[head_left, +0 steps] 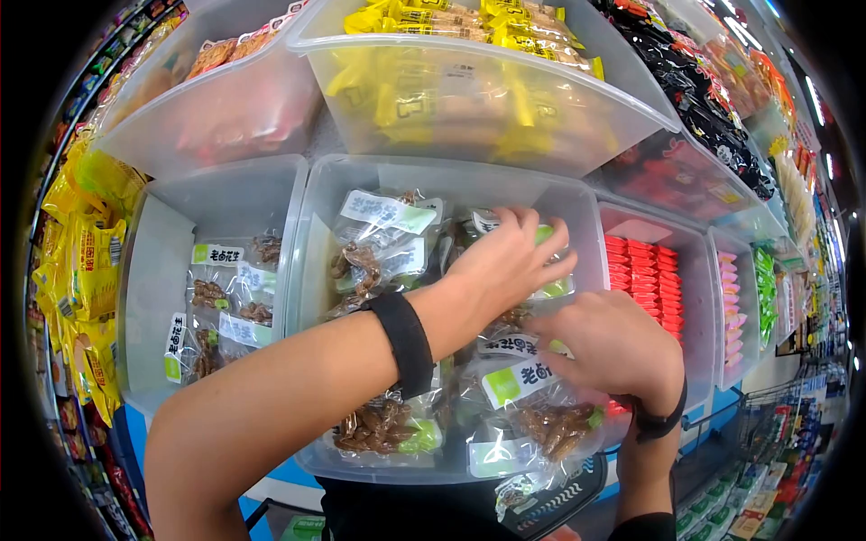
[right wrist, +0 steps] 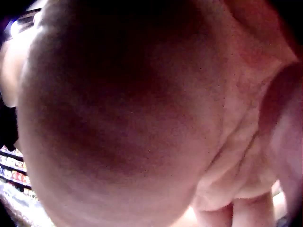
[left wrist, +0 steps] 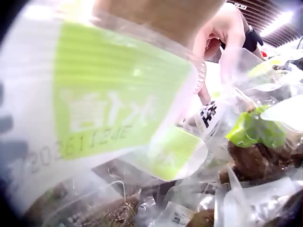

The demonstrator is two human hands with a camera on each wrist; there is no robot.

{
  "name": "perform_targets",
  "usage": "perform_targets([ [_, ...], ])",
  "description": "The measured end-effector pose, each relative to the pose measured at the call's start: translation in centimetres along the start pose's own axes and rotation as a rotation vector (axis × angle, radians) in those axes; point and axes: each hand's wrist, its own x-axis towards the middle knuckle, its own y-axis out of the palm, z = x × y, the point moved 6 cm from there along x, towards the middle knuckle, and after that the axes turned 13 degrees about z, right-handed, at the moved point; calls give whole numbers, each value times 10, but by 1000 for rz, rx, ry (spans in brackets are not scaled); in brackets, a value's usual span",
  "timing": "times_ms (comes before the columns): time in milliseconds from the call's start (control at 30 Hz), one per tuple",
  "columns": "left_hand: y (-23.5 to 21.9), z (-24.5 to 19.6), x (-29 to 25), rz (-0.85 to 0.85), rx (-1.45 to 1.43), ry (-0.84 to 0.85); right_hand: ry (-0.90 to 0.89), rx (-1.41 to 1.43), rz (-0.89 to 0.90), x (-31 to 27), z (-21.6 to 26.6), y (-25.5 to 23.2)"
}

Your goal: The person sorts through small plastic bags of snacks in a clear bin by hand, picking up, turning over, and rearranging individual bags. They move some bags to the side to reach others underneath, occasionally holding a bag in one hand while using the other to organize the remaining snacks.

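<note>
In the head view, my left hand [head_left: 519,252] reaches across the middle clear bin [head_left: 305,243], fingers spread over a peanut packet with a green label [head_left: 552,287] near the back right. My right hand [head_left: 613,347] comes in from the right, fingers pointing down among the packets; its fingertips are partly hidden. Below it lie a packet with a white and green label [head_left: 521,380] and one showing brown peanuts [head_left: 557,428]. A large green label [left wrist: 118,90] fills much of the left wrist view, close under the left hand. The right wrist view is mostly palm [right wrist: 118,118].
A left bin [head_left: 158,298] holds more peanut packets. Right of the middle bin stands one with red packets [head_left: 645,275]. Behind, raised bins hold yellow-wrapped snacks [head_left: 433,22] and black bags [head_left: 695,99]. Yellow bags [head_left: 81,270] hang at the far left.
</note>
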Motion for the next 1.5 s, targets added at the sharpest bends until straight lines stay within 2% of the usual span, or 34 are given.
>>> perform_targets([
  [67,3,2,1,-6,-20,-7,-77,-14,-77,-1,6,-3],
  [200,5,15,1,35,-252,7,-126,-21,-76,2,11,-1],
  [267,7,17,1,82,-351,1,-39,-13,92,5,11,0],
  [300,7,16,0,80,-364,-5,-41,-12,95,5,11,-3],
  [367,10,9,-1,80,-383,-15,-7,-36,210,8,8,0],
  [433,9,0,-3,-15,-188,-82,-60,-22,184,8,6,0],
  [500,11,-7,-2,31,-146,-87,-111,-9,161,8,6,-1],
  [567,11,-9,-4,79,-71,-100,-108,-26,213,7,7,-2],
  [767,11,-7,-6,159,-90,-47,-166,50,172,4,9,-10],
  [867,11,-5,-6,168,-90,-38,-118,47,205,4,9,-12],
  [1000,10,-3,-8,205,-144,-19,-148,86,228,4,6,-12],
  [1067,12,-6,-6,194,-138,-21,-206,149,215,2,6,-11],
  [1200,11,-7,-7,154,-89,-15,-190,117,237,5,6,-10],
  [1300,11,-14,-5,137,-35,-71,-162,99,308,4,8,-13],
  [1367,10,-15,-6,165,-22,-73,-208,129,354,2,11,-13],
  [1500,8,-16,-10,150,27,-44,-150,105,311,2,11,-8],
])
